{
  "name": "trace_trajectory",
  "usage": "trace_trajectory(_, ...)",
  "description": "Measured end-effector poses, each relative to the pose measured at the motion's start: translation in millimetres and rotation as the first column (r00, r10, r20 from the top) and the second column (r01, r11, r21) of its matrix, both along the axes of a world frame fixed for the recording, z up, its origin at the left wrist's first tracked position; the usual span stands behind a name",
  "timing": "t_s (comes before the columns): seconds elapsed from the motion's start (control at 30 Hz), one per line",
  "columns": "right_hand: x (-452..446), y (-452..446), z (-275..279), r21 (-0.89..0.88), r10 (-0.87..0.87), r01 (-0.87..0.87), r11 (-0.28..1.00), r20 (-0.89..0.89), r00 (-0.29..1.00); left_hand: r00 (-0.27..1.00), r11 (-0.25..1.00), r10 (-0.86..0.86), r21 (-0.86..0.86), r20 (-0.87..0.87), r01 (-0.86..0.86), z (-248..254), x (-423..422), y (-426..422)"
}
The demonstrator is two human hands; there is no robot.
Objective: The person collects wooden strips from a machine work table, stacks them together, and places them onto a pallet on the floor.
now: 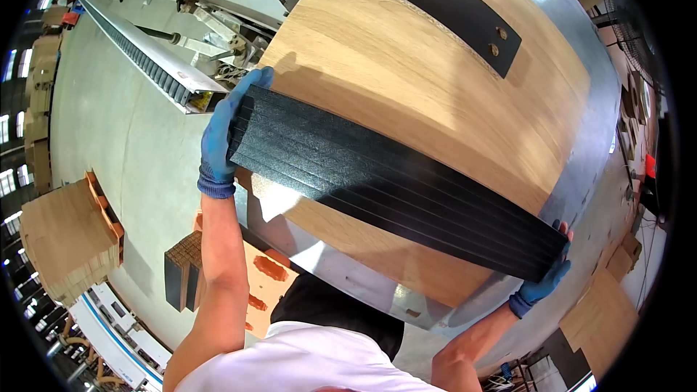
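Note:
A stack of long black panels (392,181) spans the space between my two gloved hands, above a wood-grain board (428,87). My left hand (221,134), in a blue glove, is closed on the stack's left end. Around the stack's lower right end, my right hand (544,279) is wrapped, also in a blue glove; part of it is hidden behind the panels. A separate dark strip (443,3) with two ragged holes near its end lies on the board's far side.
The metal table (573,192) curves around the board. At left are a roller rail (152,58) and a pallet with stacked boards (65,236). A small dark-sided stack (181,268) stands by my left arm. Cardboard (599,312) lies at lower right.

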State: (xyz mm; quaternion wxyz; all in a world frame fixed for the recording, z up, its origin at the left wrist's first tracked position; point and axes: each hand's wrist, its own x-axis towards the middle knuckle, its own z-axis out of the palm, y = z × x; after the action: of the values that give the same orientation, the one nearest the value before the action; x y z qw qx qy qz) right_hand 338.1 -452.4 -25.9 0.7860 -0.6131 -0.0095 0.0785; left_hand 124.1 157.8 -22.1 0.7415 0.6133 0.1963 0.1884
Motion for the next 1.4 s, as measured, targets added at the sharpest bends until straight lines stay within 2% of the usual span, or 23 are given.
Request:
trace_trajectory(0.13,3,-7,-16,-0.011,-0.03,0.03,0.999,0.044,0.999,0.998,0.998,0.056,0.012,-0.016,-0.056,7,6,-5)
trace_trajectory(0.23,5,-5,-23,0.144,-0.114,0.117,0.983,-0.03,0.993,0.997,0.997,0.071,0.035,0.001,-0.071,6,7,-4)
trace_trajectory(0.33,9,-11,-29,0.12,-0.156,0.16,0.98,-0.043,0.987,0.996,0.997,0.08,0.003,0.033,-0.08,5,7,-4)
trace_trajectory(0.43,12,-25,-37,0.044,-0.154,0.153,0.987,0.023,0.988,0.993,0.994,0.104,-0.047,0.048,-0.102,4,7,-4)
trace_trajectory(0.5,12,-26,-39,0.058,-0.14,0.139,0.989,0.009,0.99,0.991,0.991,0.121,-0.062,0.059,-0.117,4,7,-5)
trace_trajectory(0.6,11,-24,-35,0.078,-0.072,0.072,0.994,0.004,0.997,0.99,0.989,0.143,0.019,0.015,-0.143,6,7,-3)
trace_trajectory(0.7,11,-22,-32,0.047,-0.08,0.079,0.996,0.007,0.997,0.992,0.992,0.114,-0.053,0.048,-0.112,2,5,-2)
trace_trajectory(0.83,15,-27,-35,-0.029,-0.102,0.103,0.994,0.045,0.994,0.994,0.993,0.1,0.059,0.046,-0.103,-2,1,2)
trace_trajectory(0.93,13,-29,-33,0.06,-0.07,0.069,0.996,0.013,0.997,0.993,0.993,0.118,0.008,0.022,-0.118,5,-11,-5)
trace_trajectory(1.03,4,-45,-32,-0.077,-0.05,0.051,0.996,0.016,0.999,0.985,0.985,0.17,0.032,-0.019,-0.17,24,-40,-24)
trace_trajectory(1.13,-22,-40,-7,-0.272,0.024,0.011,0.962,0.126,0.992,0.96,0.967,0.255,0.05,-0.117,-0.251,38,-90,-48)
trace_trajectory(1.17,-25,-36,5,-0.174,0.051,-0.049,0.984,0.009,0.999,0.951,0.959,0.278,0.09,-0.135,-0.267,41,-111,-56)
trace_trajectory(1.27,-28,-39,26,-0.161,0.13,-0.167,0.973,-0.22,0.967,0.915,0.942,0.333,0.035,-0.225,-0.334,53,-186,-83)
trace_trajectory(1.3,-29,-35,33,-0.186,0.095,-0.153,0.97,-0.29,0.952,0.906,0.937,0.348,0.129,-0.24,-0.326,58,-208,-94)
trace_trajectory(1.4,-31,-18,43,-0.275,0.21,-0.287,0.918,-0.277,0.938,0.849,0.864,0.443,0.388,-0.287,-0.32,80,-296,-148)
